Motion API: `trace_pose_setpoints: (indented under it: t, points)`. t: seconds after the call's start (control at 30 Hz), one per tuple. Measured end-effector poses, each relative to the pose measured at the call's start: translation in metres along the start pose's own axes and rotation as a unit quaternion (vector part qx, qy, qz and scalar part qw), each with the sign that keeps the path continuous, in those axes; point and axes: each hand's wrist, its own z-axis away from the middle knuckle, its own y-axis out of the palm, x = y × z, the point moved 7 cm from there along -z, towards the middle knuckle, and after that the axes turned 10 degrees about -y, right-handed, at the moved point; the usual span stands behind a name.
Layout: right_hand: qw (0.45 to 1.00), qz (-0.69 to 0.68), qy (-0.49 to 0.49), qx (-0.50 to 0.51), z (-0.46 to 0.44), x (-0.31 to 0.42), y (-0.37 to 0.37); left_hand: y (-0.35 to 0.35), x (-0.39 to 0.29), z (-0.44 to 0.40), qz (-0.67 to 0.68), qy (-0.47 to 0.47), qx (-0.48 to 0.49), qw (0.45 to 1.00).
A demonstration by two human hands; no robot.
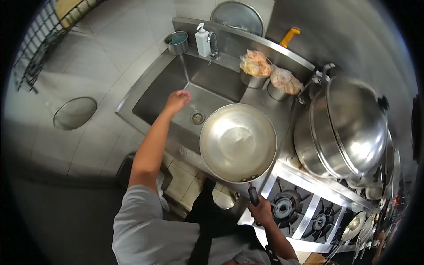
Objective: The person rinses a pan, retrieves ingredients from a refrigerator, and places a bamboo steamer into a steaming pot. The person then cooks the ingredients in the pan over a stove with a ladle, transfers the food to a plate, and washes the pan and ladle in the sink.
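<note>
My right hand (261, 211) is closed around the black handle (253, 195) of a wide metal pan (238, 141). The pan is held over the right part of the sink and the counter beside it, its inside facing up. Some small dark spots show near the rim by the handle. Over the sink basin (154, 99), to the left of the pan, my left hand (178, 100) hangs with its fingers curled in. Whether anything sits inside those fingers is hidden. Behind the basin stands a faucet (213, 49).
A soap bottle (202, 42) and a metal pot (177, 43) stand behind the sink. Two containers topped with plastic-bagged food (256, 65) are on the counter. To the right are a large domed steamer (344, 128) and a gas burner (285, 207). A round lid (237, 18) leans behind.
</note>
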Motion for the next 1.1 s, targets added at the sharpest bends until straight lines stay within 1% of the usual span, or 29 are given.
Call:
trace_pose_setpoints:
  t: [0.03, 0.1, 0.13, 0.17, 0.2, 0.23, 0.3, 0.33, 0.4, 0.43, 0.47, 0.5, 0.57, 0.6, 0.63, 0.67, 0.7, 0.73, 0.8, 0.9, 0.93, 0.97, 1.03, 1.1]
  points:
    - [1.000, 0.010, -0.010, -0.003, -0.014, 0.009, 0.005, 0.010, 0.003, -0.049, -0.002, 0.010, 0.012, 1.000]
    - [0.998, 0.057, 0.002, -0.023, -0.034, 0.016, 0.014, 0.035, 0.018, -0.153, 0.008, 0.069, 0.017, 0.997]
    - [0.996, 0.081, -0.015, -0.022, -0.044, 0.017, 0.017, 0.046, 0.009, -0.180, 0.026, 0.067, 0.011, 0.997]
    - [0.997, 0.076, 0.018, -0.024, -0.049, 0.017, 0.019, 0.059, -0.001, -0.202, 0.041, 0.065, 0.005, 0.997]
    - [0.997, 0.061, 0.032, -0.027, -0.051, 0.038, 0.016, 0.068, -0.011, -0.221, 0.054, 0.064, -0.002, 0.997]
    - [0.997, 0.044, 0.046, -0.033, -0.057, 0.055, 0.014, 0.078, -0.011, -0.253, 0.015, 0.060, -0.014, 0.998]
    - [0.996, 0.060, 0.065, -0.034, -0.070, 0.061, 0.014, 0.096, -0.021, -0.299, -0.067, 0.059, -0.037, 0.995]
    - [0.994, 0.068, 0.074, -0.034, -0.076, 0.063, 0.013, 0.107, -0.020, -0.314, -0.040, 0.038, -0.013, 0.998]
    - [0.992, 0.111, 0.050, -0.040, -0.091, 0.069, 0.014, 0.121, -0.020, -0.345, -0.003, 0.011, 0.083, 0.997]
    - [0.990, 0.132, 0.035, -0.039, -0.099, 0.070, 0.017, 0.122, -0.032, -0.338, 0.014, -0.005, 0.126, 0.992]
    - [0.993, 0.104, 0.053, -0.029, -0.106, 0.064, 0.022, 0.124, -0.040, -0.326, 0.065, -0.027, 0.190, 0.979]
    - [0.994, 0.087, 0.052, -0.032, -0.113, 0.070, 0.026, 0.124, -0.057, -0.304, 0.139, -0.015, 0.241, 0.960]
    - [0.997, 0.056, 0.047, -0.034, -0.139, 0.088, 0.031, 0.120, -0.079, -0.282, 0.287, 0.008, 0.332, 0.899]
    - [0.997, 0.023, 0.064, -0.021, -0.152, 0.100, 0.035, 0.107, -0.069, -0.287, 0.256, -0.016, 0.306, 0.917]
    - [0.999, 0.001, 0.049, -0.009, -0.167, 0.106, 0.040, 0.088, -0.056, -0.294, 0.223, -0.039, 0.281, 0.933]
    - [0.999, -0.008, 0.053, 0.002, -0.182, 0.110, 0.047, 0.068, -0.045, -0.300, 0.191, -0.060, 0.256, 0.946]
    - [0.998, -0.017, 0.056, 0.010, -0.198, 0.114, 0.054, 0.037, -0.030, -0.304, 0.126, -0.107, 0.159, 0.973]
    - [0.999, -0.020, 0.042, 0.007, -0.213, 0.121, 0.058, 0.005, -0.019, -0.302, 0.058, -0.152, 0.061, 0.985]
    - [0.999, -0.030, 0.013, 0.002, -0.238, 0.131, 0.069, -0.035, -0.019, -0.297, -0.001, -0.149, -0.022, 0.989]
    - [0.997, 0.015, -0.072, -0.006, -0.268, 0.137, 0.083, -0.048, -0.020, -0.314, 0.020, -0.068, -0.031, 0.997]
    - [0.999, -0.005, -0.039, 0.038, -0.271, 0.130, 0.091, -0.044, -0.026, -0.327, 0.026, 0.041, -0.033, 0.998]
    - [0.998, 0.024, -0.040, 0.043, -0.274, 0.127, 0.094, -0.039, -0.023, -0.339, -0.026, 0.086, -0.030, 0.996]
    - [0.994, 0.085, -0.040, 0.054, -0.276, 0.122, 0.098, -0.014, -0.058, -0.320, -0.126, 0.173, -0.024, 0.976]
    - [0.998, 0.044, -0.018, 0.042, -0.275, 0.120, 0.099, 0.011, -0.083, -0.309, -0.145, 0.217, 0.002, 0.965]
